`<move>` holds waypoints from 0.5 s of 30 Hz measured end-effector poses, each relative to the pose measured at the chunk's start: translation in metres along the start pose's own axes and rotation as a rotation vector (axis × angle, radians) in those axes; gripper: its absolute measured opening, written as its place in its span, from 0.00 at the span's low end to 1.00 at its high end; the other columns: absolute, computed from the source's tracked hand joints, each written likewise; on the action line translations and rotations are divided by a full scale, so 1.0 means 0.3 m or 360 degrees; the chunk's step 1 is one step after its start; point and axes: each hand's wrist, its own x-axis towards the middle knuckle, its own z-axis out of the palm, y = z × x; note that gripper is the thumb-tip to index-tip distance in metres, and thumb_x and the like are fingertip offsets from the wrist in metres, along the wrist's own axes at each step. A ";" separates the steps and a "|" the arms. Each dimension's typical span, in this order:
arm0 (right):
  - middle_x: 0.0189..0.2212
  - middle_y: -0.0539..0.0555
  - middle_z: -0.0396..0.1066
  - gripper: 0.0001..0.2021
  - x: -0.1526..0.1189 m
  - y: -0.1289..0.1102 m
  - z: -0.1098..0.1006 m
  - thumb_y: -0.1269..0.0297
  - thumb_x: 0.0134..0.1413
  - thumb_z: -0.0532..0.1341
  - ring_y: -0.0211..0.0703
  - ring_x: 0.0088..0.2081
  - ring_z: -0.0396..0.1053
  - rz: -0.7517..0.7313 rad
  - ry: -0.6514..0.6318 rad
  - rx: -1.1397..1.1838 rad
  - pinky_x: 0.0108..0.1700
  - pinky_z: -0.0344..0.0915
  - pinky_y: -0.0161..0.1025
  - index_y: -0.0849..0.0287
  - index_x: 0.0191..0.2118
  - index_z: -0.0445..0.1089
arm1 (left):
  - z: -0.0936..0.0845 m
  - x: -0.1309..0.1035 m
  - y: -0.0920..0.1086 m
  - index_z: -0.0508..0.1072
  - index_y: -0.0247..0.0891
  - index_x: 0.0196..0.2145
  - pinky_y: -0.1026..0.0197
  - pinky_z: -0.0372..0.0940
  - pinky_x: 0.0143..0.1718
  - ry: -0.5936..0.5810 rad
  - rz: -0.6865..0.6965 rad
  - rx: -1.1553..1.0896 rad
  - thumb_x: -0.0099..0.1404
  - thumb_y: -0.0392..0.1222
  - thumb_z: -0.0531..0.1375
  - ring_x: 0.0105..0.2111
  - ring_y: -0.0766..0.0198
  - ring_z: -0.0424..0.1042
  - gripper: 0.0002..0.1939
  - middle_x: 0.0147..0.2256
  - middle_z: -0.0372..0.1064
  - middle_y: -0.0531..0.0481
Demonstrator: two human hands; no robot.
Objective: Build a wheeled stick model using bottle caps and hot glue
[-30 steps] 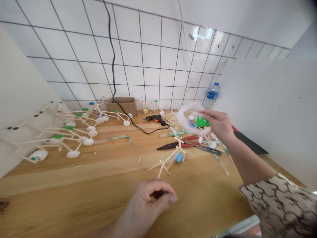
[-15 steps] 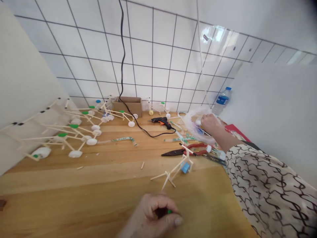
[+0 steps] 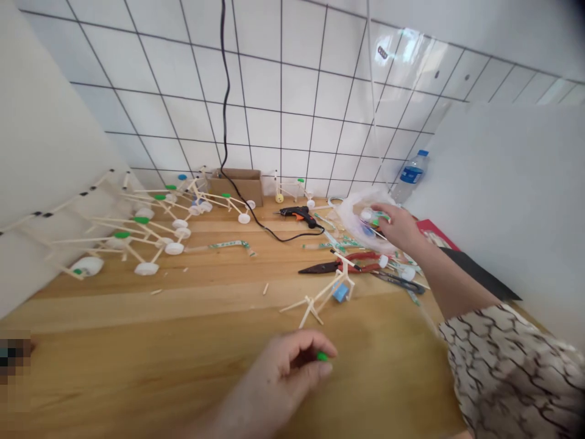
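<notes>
My left hand (image 3: pixel 297 372) is closed around a small green cap (image 3: pixel 322 356) above the front of the table. At the right, my right hand (image 3: pixel 395 224) is over a clear plastic bag (image 3: pixel 350 213) of small parts, its fingers bent; what they hold, if anything, is too small to make out. Beyond my left hand a stick frame (image 3: pixel 315 302) with a blue block (image 3: pixel 340 292) stands on the table. Red-handled pliers (image 3: pixel 326 267) lie just behind it.
Several stick models with white wheels (image 3: pixel 146 268) stand at the left. A glue gun (image 3: pixel 299 214) with a black cord, a cardboard box (image 3: pixel 242 186) and a water bottle (image 3: pixel 411 177) are at the back. Scissors (image 3: pixel 402 281) lie at the right.
My right hand has drawn back slightly to the right from within the bag. More of the green cap shows between my left fingers. The view has shifted a little.
</notes>
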 end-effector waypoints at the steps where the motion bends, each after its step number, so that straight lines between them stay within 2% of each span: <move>1: 0.45 0.57 0.71 0.18 -0.041 -0.034 -0.028 0.74 0.52 0.50 0.49 0.47 0.68 0.0015 0.0074 0.0043 0.47 0.64 0.46 0.59 0.46 0.68 | -0.001 -0.002 0.006 0.73 0.36 0.33 0.68 0.59 0.31 -0.0031 -0.0006 -0.0047 0.56 0.37 0.57 0.28 0.69 0.64 0.07 0.25 0.65 0.55; 3: 0.40 0.55 0.74 0.14 -0.134 -0.108 -0.081 0.71 0.53 0.52 0.47 0.42 0.70 -0.0010 0.0326 0.0384 0.45 0.65 0.44 0.58 0.41 0.71 | -0.005 -0.004 0.014 0.72 0.34 0.32 0.68 0.58 0.28 -0.0092 0.0007 -0.0147 0.58 0.40 0.56 0.24 0.70 0.63 0.08 0.23 0.65 0.55; 5: 0.36 0.52 0.74 0.10 -0.227 -0.183 -0.120 0.70 0.52 0.54 0.45 0.40 0.71 -0.0081 0.0407 0.0627 0.44 0.66 0.43 0.56 0.36 0.72 | -0.012 -0.002 0.016 0.72 0.33 0.29 0.68 0.58 0.27 -0.0116 0.0034 -0.0246 0.59 0.43 0.56 0.22 0.71 0.62 0.10 0.21 0.64 0.54; 7: 0.35 0.52 0.74 0.07 -0.310 -0.255 -0.139 0.70 0.52 0.56 0.44 0.38 0.71 -0.0181 0.0322 0.0877 0.42 0.66 0.41 0.56 0.34 0.72 | -0.020 0.004 0.011 0.71 0.32 0.27 0.69 0.57 0.24 -0.0110 0.0075 -0.0357 0.58 0.45 0.58 0.20 0.72 0.61 0.12 0.19 0.64 0.54; 9: 0.35 0.53 0.74 0.08 -0.375 -0.320 -0.137 0.71 0.53 0.56 0.42 0.37 0.71 -0.0303 0.0111 0.1128 0.40 0.67 0.40 0.56 0.37 0.71 | -0.029 0.015 0.003 0.71 0.32 0.25 0.69 0.56 0.22 -0.0074 0.0132 -0.0486 0.57 0.47 0.60 0.18 0.73 0.60 0.13 0.17 0.63 0.55; 11: 0.35 0.53 0.73 0.10 -0.421 -0.374 -0.121 0.73 0.53 0.56 0.42 0.38 0.70 -0.0461 -0.0048 0.1339 0.43 0.66 0.41 0.57 0.39 0.70 | -0.037 0.026 -0.007 0.71 0.32 0.24 0.69 0.56 0.21 -0.0063 0.0184 -0.0623 0.56 0.50 0.60 0.17 0.73 0.59 0.16 0.16 0.62 0.55; 15: 0.37 0.55 0.70 0.14 -0.467 -0.427 -0.083 0.73 0.49 0.59 0.43 0.40 0.68 -0.0640 -0.0067 0.1563 0.44 0.66 0.43 0.57 0.44 0.68 | -0.048 0.042 -0.020 0.71 0.31 0.23 0.69 0.56 0.20 -0.0100 0.0251 -0.0763 0.56 0.54 0.60 0.17 0.73 0.60 0.20 0.17 0.63 0.53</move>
